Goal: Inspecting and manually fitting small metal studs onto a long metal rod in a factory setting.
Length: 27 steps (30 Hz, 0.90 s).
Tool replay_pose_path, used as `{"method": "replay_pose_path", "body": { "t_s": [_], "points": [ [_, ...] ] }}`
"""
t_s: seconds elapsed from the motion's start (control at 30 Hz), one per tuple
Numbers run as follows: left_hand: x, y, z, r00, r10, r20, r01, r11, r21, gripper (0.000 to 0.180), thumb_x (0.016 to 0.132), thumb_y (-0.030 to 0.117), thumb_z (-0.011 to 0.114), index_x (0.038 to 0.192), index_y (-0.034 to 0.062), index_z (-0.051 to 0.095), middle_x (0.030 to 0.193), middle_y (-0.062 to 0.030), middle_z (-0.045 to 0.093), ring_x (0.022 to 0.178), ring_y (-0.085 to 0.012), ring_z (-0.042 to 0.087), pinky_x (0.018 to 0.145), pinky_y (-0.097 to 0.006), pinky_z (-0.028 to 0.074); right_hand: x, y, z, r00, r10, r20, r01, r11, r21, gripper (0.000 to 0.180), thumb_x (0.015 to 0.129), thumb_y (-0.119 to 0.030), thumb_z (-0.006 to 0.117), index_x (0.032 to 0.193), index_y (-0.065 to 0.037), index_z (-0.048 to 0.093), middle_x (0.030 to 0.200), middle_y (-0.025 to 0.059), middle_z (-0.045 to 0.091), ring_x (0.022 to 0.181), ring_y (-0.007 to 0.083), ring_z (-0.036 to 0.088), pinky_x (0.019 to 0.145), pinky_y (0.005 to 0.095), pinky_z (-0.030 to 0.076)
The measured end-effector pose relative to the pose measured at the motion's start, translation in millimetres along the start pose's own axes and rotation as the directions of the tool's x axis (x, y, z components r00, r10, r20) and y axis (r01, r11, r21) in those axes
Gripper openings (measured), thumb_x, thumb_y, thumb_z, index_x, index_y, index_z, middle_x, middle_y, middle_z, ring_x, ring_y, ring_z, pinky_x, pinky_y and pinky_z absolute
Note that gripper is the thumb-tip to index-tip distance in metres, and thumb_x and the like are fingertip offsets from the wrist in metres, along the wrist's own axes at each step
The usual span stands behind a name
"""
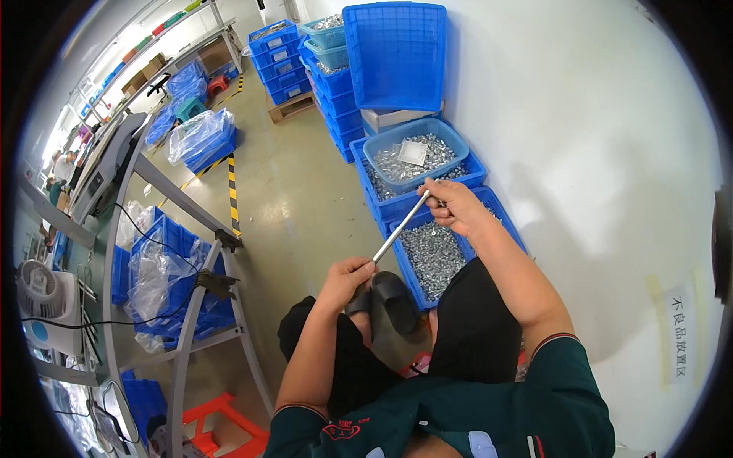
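A slim silvery metal rod (400,227) slants between my hands, above the floor and beside the bins. My left hand (347,281) is closed on its lower end. At the upper end my right hand (452,206) grips with bent fingers; it may also hold a small metal part, too hidden to make out. Below and right of the rod, a blue bin (413,284) holds many small shiny metal parts. Just beyond my right hand, a lighter blue tub (372,146) of similar parts, with a white card (413,153) on top, rests on another blue bin (369,200).
A wall (580,114) runs along the right, with stacked blue crates (276,65) and an upright blue bin (395,53) farther off. A grey-framed workbench (183,198) with a small fan (42,288) stands left. Plastic-covered crates (200,145) lie on the floor.
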<state>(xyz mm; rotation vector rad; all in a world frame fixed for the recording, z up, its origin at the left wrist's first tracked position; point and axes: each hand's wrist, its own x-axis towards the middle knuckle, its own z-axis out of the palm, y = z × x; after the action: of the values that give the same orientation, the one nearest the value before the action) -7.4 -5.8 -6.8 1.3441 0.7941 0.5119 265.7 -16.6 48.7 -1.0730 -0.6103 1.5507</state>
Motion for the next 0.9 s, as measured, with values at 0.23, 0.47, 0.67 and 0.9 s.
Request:
{"method": "replay_pose_path", "body": {
  "t_s": [0.23, 0.47, 0.67, 0.9],
  "points": [
    [7, 4, 5, 0.999, -0.015, -0.048, 0.012, 0.997, -0.081, 0.023, 0.086, 0.021, 0.054, 0.087, -0.0013, 0.061, 0.062, 0.0008, 0.052, 0.057, -0.0066, 0.045, 0.053, -0.021, 0.033, 1, 17, 20, 0.926, 0.316, 0.208, -0.248, 0.921, -0.299, 0.015, 0.084, -0.011, 0.056, 0.095, -0.001, 0.056, 0.071, 0.0022, 0.048, 0.049, 0.0047, 0.036, 0.037, 0.0157, 0.022],
    [2, 9, 0, 0.997, -0.031, -0.066, 0.029, 0.999, -0.036, 0.021, 0.086, 0.019, 0.054, 0.086, -0.0008, 0.061, 0.062, 0.0004, 0.052, 0.057, -0.007, 0.046, 0.053, -0.021, 0.033, 1, 0, -11, 0.993, 0.106, 0.056, -0.103, 0.993, -0.049, 0.018, 0.086, -0.016, 0.056, 0.092, -0.001, 0.051, 0.075, 0.0049, 0.05, 0.047, 0.0035, 0.036, 0.035, 0.015, 0.024],
    [-4, 13, 0, 1.0, -0.019, 0.002, 0.019, 0.999, -0.036, 0.02, 0.085, 0.017, 0.056, 0.086, -0.0012, 0.062, 0.063, 0.0005, 0.053, 0.059, -0.007, 0.048, 0.054, -0.021, 0.035, 3, -7, -24, 0.997, 0.069, 0.028, -0.075, 0.954, 0.291, 0.025, 0.088, -0.03, 0.054, 0.088, -0.005, 0.051, 0.064, 0.0001, 0.044, 0.043, 0.0038, 0.033, 0.034, 0.0166, 0.023],
    [-6, 15, 4, 0.998, -0.057, 0.013, 0.058, 0.997, -0.047, 0.02, 0.085, 0.017, 0.055, 0.086, -0.0015, 0.063, 0.064, 0.0004, 0.054, 0.06, -0.007, 0.048, 0.056, -0.02, 0.036, 5, -5, -26, 1.0, 0.015, -0.002, -0.013, 0.942, 0.336, 0.026, 0.086, -0.032, 0.058, 0.088, -0.006, 0.055, 0.063, -0.0012, 0.043, 0.044, 0.0038, 0.034, 0.034, 0.0161, 0.023]
  ]
}}
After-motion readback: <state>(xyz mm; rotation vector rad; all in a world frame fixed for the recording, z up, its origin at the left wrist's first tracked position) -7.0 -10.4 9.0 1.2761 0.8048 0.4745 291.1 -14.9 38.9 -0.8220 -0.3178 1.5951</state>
